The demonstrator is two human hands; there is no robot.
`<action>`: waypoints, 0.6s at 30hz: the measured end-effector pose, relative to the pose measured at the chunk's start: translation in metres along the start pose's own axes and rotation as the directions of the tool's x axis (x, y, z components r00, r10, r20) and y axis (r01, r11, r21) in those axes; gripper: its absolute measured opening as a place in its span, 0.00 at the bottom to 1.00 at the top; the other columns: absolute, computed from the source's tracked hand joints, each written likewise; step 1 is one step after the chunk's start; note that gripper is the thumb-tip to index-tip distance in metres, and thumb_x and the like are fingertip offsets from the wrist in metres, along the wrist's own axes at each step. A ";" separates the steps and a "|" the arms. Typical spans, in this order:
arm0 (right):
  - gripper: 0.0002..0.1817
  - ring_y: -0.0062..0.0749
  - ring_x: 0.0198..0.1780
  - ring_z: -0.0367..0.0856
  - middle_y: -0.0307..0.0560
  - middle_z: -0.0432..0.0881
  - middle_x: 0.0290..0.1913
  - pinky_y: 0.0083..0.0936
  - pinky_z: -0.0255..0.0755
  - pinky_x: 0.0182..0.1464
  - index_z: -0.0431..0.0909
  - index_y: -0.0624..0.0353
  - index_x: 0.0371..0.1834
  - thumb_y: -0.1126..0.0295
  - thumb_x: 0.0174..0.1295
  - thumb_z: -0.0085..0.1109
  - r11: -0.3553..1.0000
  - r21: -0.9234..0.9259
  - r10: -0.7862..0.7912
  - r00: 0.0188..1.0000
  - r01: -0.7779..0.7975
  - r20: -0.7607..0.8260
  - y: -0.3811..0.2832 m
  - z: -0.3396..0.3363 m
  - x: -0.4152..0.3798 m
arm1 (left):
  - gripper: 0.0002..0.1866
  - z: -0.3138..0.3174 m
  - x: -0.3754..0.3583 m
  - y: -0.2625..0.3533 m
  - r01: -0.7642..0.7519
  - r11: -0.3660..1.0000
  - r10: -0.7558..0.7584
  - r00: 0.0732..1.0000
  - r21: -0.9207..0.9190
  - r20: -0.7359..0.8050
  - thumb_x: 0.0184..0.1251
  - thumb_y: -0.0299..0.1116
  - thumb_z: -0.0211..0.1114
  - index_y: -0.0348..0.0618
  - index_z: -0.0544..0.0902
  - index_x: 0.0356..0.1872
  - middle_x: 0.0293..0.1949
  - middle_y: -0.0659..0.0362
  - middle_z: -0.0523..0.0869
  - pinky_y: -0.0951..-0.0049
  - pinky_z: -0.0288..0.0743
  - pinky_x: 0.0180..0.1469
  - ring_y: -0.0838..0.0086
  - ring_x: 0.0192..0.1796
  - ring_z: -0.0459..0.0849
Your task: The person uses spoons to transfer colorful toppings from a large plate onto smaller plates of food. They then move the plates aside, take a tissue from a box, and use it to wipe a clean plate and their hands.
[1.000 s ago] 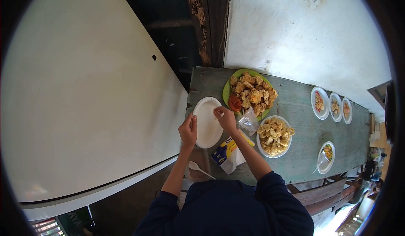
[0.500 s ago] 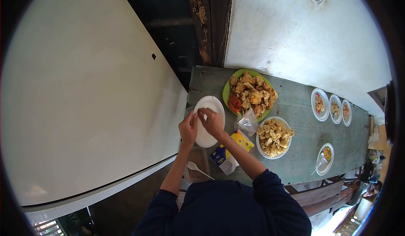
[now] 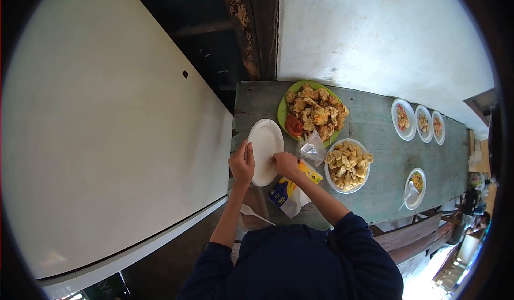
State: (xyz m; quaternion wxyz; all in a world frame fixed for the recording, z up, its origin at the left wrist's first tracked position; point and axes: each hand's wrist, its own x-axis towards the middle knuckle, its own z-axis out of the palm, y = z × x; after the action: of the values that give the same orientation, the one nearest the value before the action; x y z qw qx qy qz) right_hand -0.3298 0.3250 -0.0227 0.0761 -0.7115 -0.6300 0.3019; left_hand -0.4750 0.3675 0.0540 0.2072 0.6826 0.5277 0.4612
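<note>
A white oval plate (image 3: pixel 265 139) lies in front of me near the table's left edge, with nothing on it. My left hand (image 3: pixel 242 165) grips its left rim, thumb on top. My right hand (image 3: pixel 285 164) is closed over the plate's right side; whatever its fingers hold, if anything, is hidden. Just below that forearm sits a yellow and blue tissue pack (image 3: pixel 292 190) with white tissue showing. Beyond the right hand are a crumpled clear plastic bag (image 3: pixel 312 149) and a green plate (image 3: pixel 282 110) of fried chicken (image 3: pixel 319 112) with red sauce (image 3: pixel 293 125).
A white plate of puffy crackers (image 3: pixel 348 166) stands right of the bag. Several small plates of food (image 3: pixel 403 119) line the wall side, and another plate with a spoon (image 3: pixel 415 188) is nearer. A white spoon (image 3: pixel 251 212) lies at lower left. A large white panel (image 3: pixel 118 128) borders the table.
My hands, close together above the plate before, have moved apart. The left is now at the left rim, and the right has shifted down and right to the plate's other side.
</note>
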 end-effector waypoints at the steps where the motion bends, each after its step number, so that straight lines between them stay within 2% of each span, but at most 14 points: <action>1: 0.09 0.48 0.35 0.81 0.53 0.81 0.31 0.39 0.75 0.38 0.82 0.56 0.30 0.69 0.46 0.54 0.996 0.087 0.009 0.997 -0.016 0.081 -0.003 0.000 -0.006 | 0.11 -0.001 0.000 0.001 -0.004 1.000 0.004 1.000 0.021 -0.003 0.62 0.31 0.59 0.32 0.81 0.38 0.25 0.46 0.83 0.71 0.74 0.27 0.61 0.26 0.84; 2: 0.09 0.48 0.35 0.81 0.53 0.81 0.31 0.39 0.75 0.38 0.82 0.56 0.30 0.69 0.46 0.54 0.996 0.087 0.006 0.997 -0.013 0.082 -0.004 0.005 -0.010 | 0.11 -0.002 0.001 0.002 -0.006 0.999 0.007 1.000 0.042 -0.010 0.62 0.31 0.59 0.32 0.81 0.38 0.26 0.46 0.83 0.71 0.74 0.27 0.61 0.27 0.84; 4: 0.12 0.48 0.34 0.81 0.52 0.82 0.31 0.39 0.74 0.37 0.83 0.53 0.34 0.67 0.46 0.56 0.912 0.385 -0.207 0.969 0.143 0.132 -0.005 0.014 -0.015 | 0.12 -0.006 0.002 0.005 0.046 0.998 -0.046 0.999 0.037 0.023 0.62 0.32 0.59 0.31 0.81 0.39 0.28 0.45 0.83 0.71 0.75 0.30 0.60 0.29 0.84; 5: 0.13 0.37 0.31 0.82 0.49 0.82 0.31 0.32 0.74 0.34 0.82 0.57 0.37 0.67 0.47 0.58 0.818 0.553 -0.296 0.941 0.161 0.164 -0.007 0.010 -0.017 | 0.14 -0.008 0.003 0.006 0.096 0.995 -0.098 0.993 0.033 0.061 0.63 0.33 0.58 0.30 0.80 0.39 0.31 0.44 0.83 0.71 0.75 0.34 0.60 0.32 0.85; 6: 0.13 0.37 0.31 0.82 0.49 0.82 0.31 0.32 0.74 0.34 0.82 0.57 0.37 0.67 0.47 0.58 0.818 0.552 -0.297 0.941 0.162 0.164 -0.014 0.001 -0.018 | 0.14 -0.008 0.002 0.004 0.096 0.995 -0.098 0.993 0.033 0.060 0.63 0.33 0.58 0.30 0.80 0.39 0.31 0.44 0.83 0.71 0.75 0.34 0.60 0.32 0.85; 7: 0.12 0.31 0.30 0.81 0.46 0.82 0.30 0.28 0.73 0.33 0.81 0.59 0.36 0.68 0.48 0.58 0.664 0.747 -0.239 0.934 -0.042 0.265 -0.022 -0.008 -0.016 | 0.14 -0.008 0.002 0.002 0.099 0.995 -0.101 0.993 0.034 0.068 0.63 0.33 0.59 0.29 0.80 0.39 0.30 0.44 0.83 0.71 0.76 0.33 0.60 0.31 0.85; 8: 0.11 0.25 0.29 0.81 0.43 0.82 0.29 0.24 0.72 0.32 0.80 0.61 0.35 0.70 0.49 0.58 0.449 0.858 -0.209 0.904 -0.251 0.374 -0.031 -0.020 -0.014 | 0.14 -0.008 0.002 0.000 0.101 0.994 -0.104 0.992 0.036 0.074 0.63 0.33 0.59 0.29 0.80 0.39 0.30 0.44 0.83 0.71 0.76 0.33 0.61 0.31 0.85; 9: 0.09 0.18 0.28 0.78 0.39 0.80 0.27 0.19 0.70 0.31 0.78 0.65 0.34 0.72 0.52 0.56 0.454 0.879 -0.138 0.963 -0.147 0.233 -0.038 -0.032 -0.012 | 0.14 -0.008 0.002 0.002 0.101 0.994 -0.104 0.992 0.036 0.070 0.63 0.33 0.59 0.29 0.80 0.39 0.30 0.44 0.83 0.71 0.76 0.33 0.61 0.31 0.85; 10: 0.10 0.24 0.28 0.80 0.42 0.81 0.28 0.22 0.71 0.31 0.78 0.63 0.36 0.70 0.52 0.56 0.586 0.806 -0.112 0.993 0.088 -0.027 -0.040 -0.032 -0.004 | 0.14 -0.009 0.001 0.003 0.119 0.991 -0.125 0.987 0.065 0.098 0.63 0.33 0.59 0.29 0.80 0.39 0.30 0.44 0.83 0.72 0.75 0.33 0.61 0.30 0.85; 12: 0.11 0.23 0.22 0.76 0.42 0.80 0.28 0.22 0.68 0.26 0.76 0.60 0.39 0.67 0.55 0.57 0.727 0.642 -0.004 0.936 0.244 -0.352 -0.039 -0.031 0.014 | 0.14 -0.009 -0.002 0.004 0.138 0.986 -0.149 0.981 0.094 0.124 0.63 0.33 0.59 0.29 0.80 0.39 0.30 0.44 0.83 0.72 0.75 0.32 0.62 0.30 0.85; 13: 0.11 0.23 0.22 0.76 0.42 0.80 0.28 0.22 0.68 0.26 0.76 0.60 0.39 0.67 0.55 0.57 0.727 0.641 -0.006 0.936 0.246 -0.352 -0.039 -0.029 0.018 | 0.14 -0.006 -0.003 0.004 0.102 0.992 -0.109 0.989 0.077 0.101 0.63 0.33 0.59 0.29 0.80 0.39 0.30 0.44 0.83 0.73 0.75 0.31 0.63 0.29 0.84; 15: 0.09 0.45 0.33 0.81 0.51 0.81 0.31 0.32 0.72 0.35 0.77 0.55 0.38 0.68 0.55 0.54 0.800 0.583 0.062 0.946 0.143 -0.318 -0.045 -0.036 0.018 | 0.14 -0.004 -0.004 -0.001 0.065 0.996 -0.070 0.995 0.062 0.075 0.63 0.32 0.59 0.29 0.80 0.39 0.29 0.44 0.83 0.73 0.75 0.31 0.63 0.29 0.84; 16: 0.09 0.45 0.33 0.81 0.51 0.81 0.31 0.32 0.72 0.35 0.77 0.55 0.38 0.68 0.55 0.54 0.801 0.581 0.058 0.946 0.146 -0.319 -0.046 -0.034 0.018 | 0.12 -0.002 -0.003 -0.003 0.030 0.998 -0.032 0.999 0.052 0.038 0.62 0.32 0.59 0.30 0.81 0.39 0.27 0.45 0.83 0.71 0.73 0.28 0.62 0.26 0.83; 18: 0.10 0.41 0.26 0.80 0.49 0.81 0.32 0.30 0.72 0.30 0.76 0.58 0.38 0.69 0.54 0.56 0.862 0.463 0.004 0.912 0.204 -0.409 -0.044 -0.024 0.011 | 0.11 0.000 -0.002 -0.005 -0.003 0.999 0.003 1.000 0.042 -0.006 0.62 0.31 0.60 0.32 0.81 0.38 0.25 0.46 0.82 0.70 0.72 0.25 0.61 0.23 0.82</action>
State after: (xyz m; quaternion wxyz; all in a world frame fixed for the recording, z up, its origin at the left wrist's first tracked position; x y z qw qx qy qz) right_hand -0.3545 0.3508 0.0139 0.3980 -0.6794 -0.5392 0.2986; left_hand -0.4778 0.3676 0.0496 0.1907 0.6863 0.5367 0.4523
